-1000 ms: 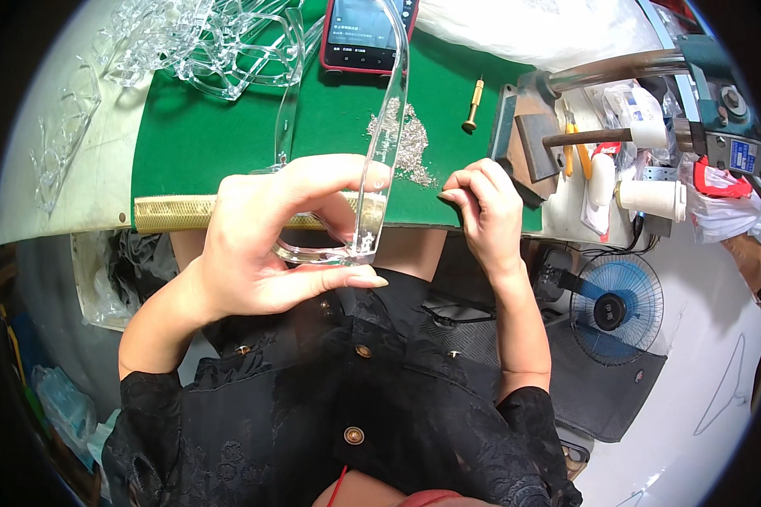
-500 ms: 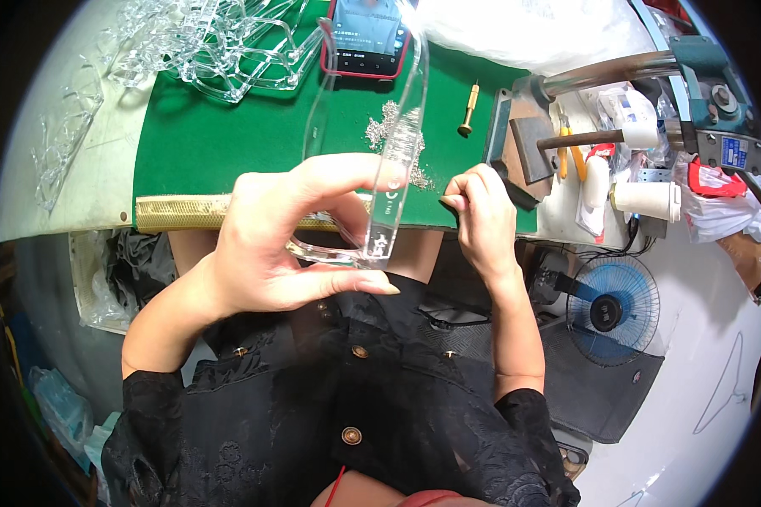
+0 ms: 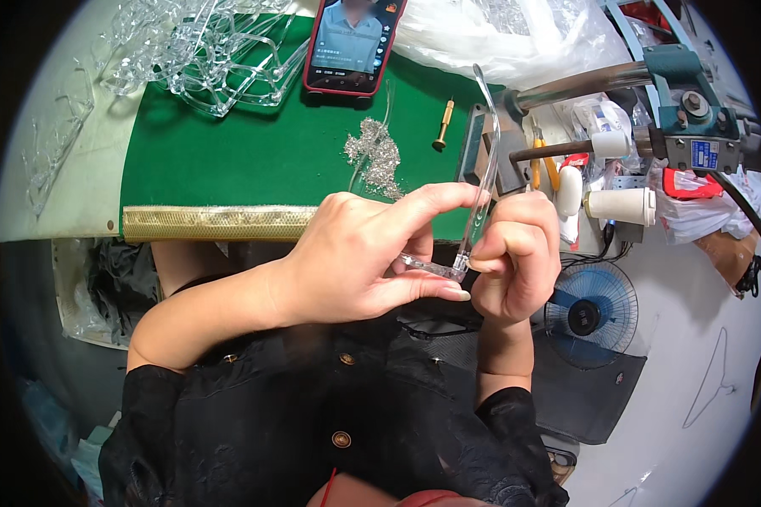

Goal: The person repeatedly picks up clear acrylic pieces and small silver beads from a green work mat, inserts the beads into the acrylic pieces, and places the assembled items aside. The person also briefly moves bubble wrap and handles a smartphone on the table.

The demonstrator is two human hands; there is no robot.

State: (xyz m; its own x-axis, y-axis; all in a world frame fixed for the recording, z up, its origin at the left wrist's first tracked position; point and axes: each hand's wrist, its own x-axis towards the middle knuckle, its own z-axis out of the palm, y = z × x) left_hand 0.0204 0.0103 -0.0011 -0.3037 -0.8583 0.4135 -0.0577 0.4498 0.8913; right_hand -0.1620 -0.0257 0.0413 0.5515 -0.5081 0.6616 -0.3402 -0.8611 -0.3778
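A clear plastic eyeglasses frame (image 3: 472,232) is held between the thumb and fingers of my left hand (image 3: 355,253). One of its temples stands up, pointing away from me. My right hand (image 3: 517,253) is curled with thumb and forefinger pinched together right at the hinge corner; whatever is between those fingertips is too small or hidden to make out. Beyond my hands, a heap of tiny silver metal pieces (image 3: 376,160), like small screws, lies on the green mat (image 3: 228,160). A small brass-coloured screwdriver (image 3: 443,127) lies to the right of the heap.
Many clear eyeglasses frames (image 3: 228,72) are piled at the far left. A phone in a red case (image 3: 348,51) lies beyond the heap, near a white plastic bag (image 3: 516,38). A green metal press (image 3: 693,106) stands at right. Gold trim (image 3: 220,223) lines the front edge.
My left hand has carried the eyeglasses frame to the right. My right hand has come up from the mat's front edge and now meets the frame at its hinge corner.
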